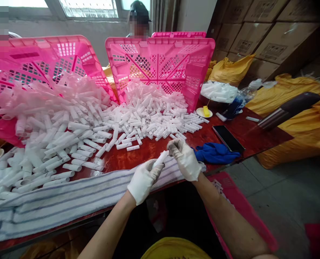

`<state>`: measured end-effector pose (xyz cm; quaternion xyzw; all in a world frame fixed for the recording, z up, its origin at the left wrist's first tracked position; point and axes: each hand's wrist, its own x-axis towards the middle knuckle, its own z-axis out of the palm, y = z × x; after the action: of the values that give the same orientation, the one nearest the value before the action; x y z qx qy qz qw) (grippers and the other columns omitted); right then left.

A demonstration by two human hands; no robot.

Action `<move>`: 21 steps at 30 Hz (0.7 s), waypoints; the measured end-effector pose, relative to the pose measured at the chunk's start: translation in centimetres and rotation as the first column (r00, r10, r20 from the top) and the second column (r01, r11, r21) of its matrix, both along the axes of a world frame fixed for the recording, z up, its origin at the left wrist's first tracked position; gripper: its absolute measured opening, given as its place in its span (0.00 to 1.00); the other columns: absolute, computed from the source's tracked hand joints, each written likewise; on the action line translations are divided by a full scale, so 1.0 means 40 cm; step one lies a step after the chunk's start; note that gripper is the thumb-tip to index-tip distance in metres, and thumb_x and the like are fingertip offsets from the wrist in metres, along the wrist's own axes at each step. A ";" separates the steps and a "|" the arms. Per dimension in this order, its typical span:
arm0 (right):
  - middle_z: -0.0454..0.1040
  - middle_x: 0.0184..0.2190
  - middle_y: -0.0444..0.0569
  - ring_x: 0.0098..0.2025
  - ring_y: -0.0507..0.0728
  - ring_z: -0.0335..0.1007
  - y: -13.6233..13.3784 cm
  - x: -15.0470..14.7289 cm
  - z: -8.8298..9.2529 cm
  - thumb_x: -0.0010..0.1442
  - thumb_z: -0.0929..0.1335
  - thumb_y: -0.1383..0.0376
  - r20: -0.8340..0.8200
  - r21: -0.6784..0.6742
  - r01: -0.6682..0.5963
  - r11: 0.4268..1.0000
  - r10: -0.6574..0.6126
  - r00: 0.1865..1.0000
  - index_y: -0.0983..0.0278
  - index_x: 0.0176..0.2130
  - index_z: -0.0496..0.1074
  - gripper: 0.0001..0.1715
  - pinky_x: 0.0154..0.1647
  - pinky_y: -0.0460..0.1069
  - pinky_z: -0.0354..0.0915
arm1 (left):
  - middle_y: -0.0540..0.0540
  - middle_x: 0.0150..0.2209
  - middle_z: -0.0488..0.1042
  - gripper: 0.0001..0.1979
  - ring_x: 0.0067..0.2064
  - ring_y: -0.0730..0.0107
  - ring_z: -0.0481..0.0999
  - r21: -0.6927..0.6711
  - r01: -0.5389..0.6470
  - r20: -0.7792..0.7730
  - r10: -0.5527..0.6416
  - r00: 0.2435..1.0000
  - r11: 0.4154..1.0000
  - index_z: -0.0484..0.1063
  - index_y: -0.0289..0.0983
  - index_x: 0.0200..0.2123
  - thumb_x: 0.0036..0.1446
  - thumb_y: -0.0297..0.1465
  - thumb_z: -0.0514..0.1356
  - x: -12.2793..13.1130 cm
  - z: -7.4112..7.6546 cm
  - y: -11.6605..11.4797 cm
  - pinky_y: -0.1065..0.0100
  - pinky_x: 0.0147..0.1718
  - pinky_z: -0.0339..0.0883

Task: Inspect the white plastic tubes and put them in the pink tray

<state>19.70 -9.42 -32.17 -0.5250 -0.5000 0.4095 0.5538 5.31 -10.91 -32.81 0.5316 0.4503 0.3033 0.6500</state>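
My left hand (143, 181), in a white glove, is closed around a short white tube (160, 158) that points up and to the right. Close to the tube's upper end is my right hand (186, 161), also gloved, with its fingers pinched together; what is between them, if anything, I cannot make out. Both hands are above a striped towel (73, 198) laid along the table's front edge. Beyond them lies a heap of similar white tubes (151, 118), and a larger heap of tubes (54, 129) spreads to the left.
Pink baskets (160, 43) (76, 46) stand tipped behind the heaps. On the right are a blue cloth (216, 153), a phone (228, 138), a small dish with a yellow block (206, 111), a bowl of tubes (219, 91) and a dark tumbler (289, 109). A person (139, 19) is behind.
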 end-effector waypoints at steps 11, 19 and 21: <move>0.68 0.30 0.46 0.33 0.51 0.64 -0.010 0.036 0.015 0.54 0.68 0.54 0.004 0.036 -0.338 0.940 0.339 0.941 0.65 0.32 0.70 0.16 0.35 0.47 0.62 | 0.57 0.19 0.52 0.20 0.17 0.82 0.46 -0.140 0.164 0.193 -0.136 0.972 0.977 0.66 0.35 0.35 0.55 0.47 0.54 -0.020 0.030 -0.007 0.76 0.16 0.41; 0.71 0.29 0.46 0.32 0.54 0.67 -0.134 0.173 -0.002 0.56 0.65 0.54 0.433 -0.122 0.060 0.991 -0.001 0.901 0.63 0.32 0.67 0.14 0.34 0.47 0.64 | 0.45 0.32 0.71 0.18 0.32 0.70 0.70 0.259 0.251 -0.230 -0.193 0.954 0.933 0.72 0.35 0.39 0.57 0.43 0.54 0.018 -0.028 0.019 0.69 0.33 0.64; 0.69 0.21 0.43 0.23 0.53 0.65 -0.200 0.276 -0.003 0.53 0.67 0.54 0.681 -0.212 0.368 0.905 -0.134 0.720 0.62 0.31 0.67 0.13 0.24 0.47 0.60 | 0.43 0.38 0.73 0.16 0.39 0.64 0.72 0.415 0.206 -0.467 0.013 0.884 0.886 0.73 0.37 0.42 0.56 0.40 0.56 0.019 -0.056 0.057 0.65 0.41 0.64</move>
<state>30.72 -17.43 -32.29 -0.7834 -0.5071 0.1992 0.2990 6.08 -8.64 -35.03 0.7467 0.4794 0.2324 0.3982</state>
